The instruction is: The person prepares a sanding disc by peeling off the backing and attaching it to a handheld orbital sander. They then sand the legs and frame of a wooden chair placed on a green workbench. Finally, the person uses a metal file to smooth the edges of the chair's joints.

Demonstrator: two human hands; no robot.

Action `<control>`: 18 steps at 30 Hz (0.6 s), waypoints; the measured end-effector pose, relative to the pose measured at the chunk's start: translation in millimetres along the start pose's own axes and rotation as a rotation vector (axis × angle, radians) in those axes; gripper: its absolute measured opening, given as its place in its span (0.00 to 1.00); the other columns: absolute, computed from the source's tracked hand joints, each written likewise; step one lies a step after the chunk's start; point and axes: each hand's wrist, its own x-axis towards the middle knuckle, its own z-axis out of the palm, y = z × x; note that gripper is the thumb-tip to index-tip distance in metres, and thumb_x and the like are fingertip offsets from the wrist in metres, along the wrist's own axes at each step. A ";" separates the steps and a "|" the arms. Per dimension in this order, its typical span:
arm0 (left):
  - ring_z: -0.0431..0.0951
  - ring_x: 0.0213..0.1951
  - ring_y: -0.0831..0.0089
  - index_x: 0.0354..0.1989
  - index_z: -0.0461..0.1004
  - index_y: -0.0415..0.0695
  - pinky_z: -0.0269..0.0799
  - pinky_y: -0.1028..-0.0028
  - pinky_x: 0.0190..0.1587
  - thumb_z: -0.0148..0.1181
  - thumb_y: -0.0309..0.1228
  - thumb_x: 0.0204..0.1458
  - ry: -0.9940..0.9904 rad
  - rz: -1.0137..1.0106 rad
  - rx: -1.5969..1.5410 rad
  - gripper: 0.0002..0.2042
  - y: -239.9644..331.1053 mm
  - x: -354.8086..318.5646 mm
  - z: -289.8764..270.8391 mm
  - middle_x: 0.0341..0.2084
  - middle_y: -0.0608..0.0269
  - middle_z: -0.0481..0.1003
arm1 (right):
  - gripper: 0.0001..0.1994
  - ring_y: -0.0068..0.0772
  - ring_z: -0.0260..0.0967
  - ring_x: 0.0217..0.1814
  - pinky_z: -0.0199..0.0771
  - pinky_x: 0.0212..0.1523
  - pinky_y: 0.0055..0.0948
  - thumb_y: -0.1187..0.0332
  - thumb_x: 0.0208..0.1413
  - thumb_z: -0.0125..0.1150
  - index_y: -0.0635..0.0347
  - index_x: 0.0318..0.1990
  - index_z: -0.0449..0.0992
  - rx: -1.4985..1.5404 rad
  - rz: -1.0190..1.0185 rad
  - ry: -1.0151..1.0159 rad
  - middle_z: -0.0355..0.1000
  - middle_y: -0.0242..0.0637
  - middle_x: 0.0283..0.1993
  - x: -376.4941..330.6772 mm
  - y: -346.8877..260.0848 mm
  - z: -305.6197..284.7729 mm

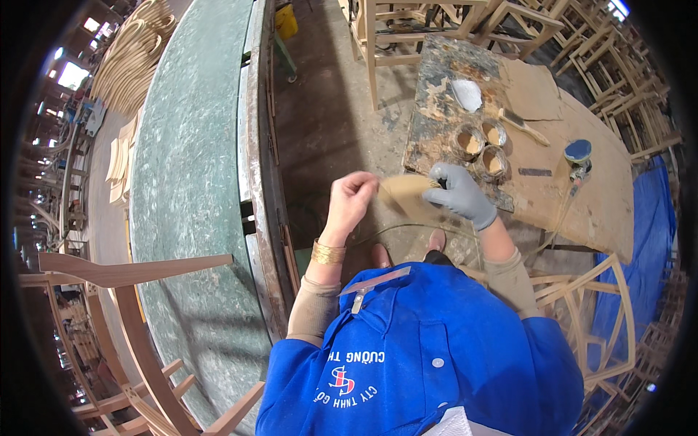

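Between my two hands, over the floor gap by the workbench, is a tan sheet that looks like sandpaper, blurred by motion. My bare left hand, a gold-coloured bangle on its wrist, pinches at the sheet's left edge. In a grey glove, my right hand closes its thumb and fingers on the right end. A small dark bit shows by the gloved fingertips; I cannot make out what it is. Nearest the right hand, three round tubs of tan paste stand on the stained workbench.
A wooden-handled brush or scraper, a white patch, a dark strip and a hosed power sander lie on the bench. Left runs a long green table. Wooden chair frames stand ahead; others stand lower right and lower left.
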 end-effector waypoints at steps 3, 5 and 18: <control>0.72 0.25 0.82 0.30 0.72 0.36 0.68 0.83 0.29 0.54 0.26 0.53 0.261 -0.026 0.043 0.05 9.6 -2.3 7.0 0.23 0.65 0.74 | 0.09 0.26 0.69 0.35 0.68 0.38 0.23 0.75 0.44 0.59 0.67 0.35 0.72 -0.005 -0.191 0.278 0.72 0.37 0.35 -3.9 -15.4 21.4; 0.75 0.28 0.77 0.37 0.66 0.38 0.73 0.80 0.31 0.53 0.28 0.55 0.126 -0.197 -0.286 0.07 19.4 -8.1 24.1 0.26 0.61 0.73 | 0.09 0.31 0.70 0.39 0.69 0.42 0.26 0.75 0.44 0.59 0.67 0.35 0.72 -0.010 -0.233 0.370 0.72 0.40 0.37 -7.4 -22.5 33.4; 0.75 0.35 0.79 0.44 0.65 0.33 0.70 0.81 0.37 0.54 0.17 0.47 0.061 -0.086 -0.212 0.14 9.8 -15.6 43.5 0.33 0.56 0.77 | 0.04 0.14 0.58 0.25 0.58 0.26 0.18 0.71 0.51 0.59 0.63 0.31 0.74 0.325 0.016 0.278 0.65 0.24 0.24 -9.1 -6.0 69.0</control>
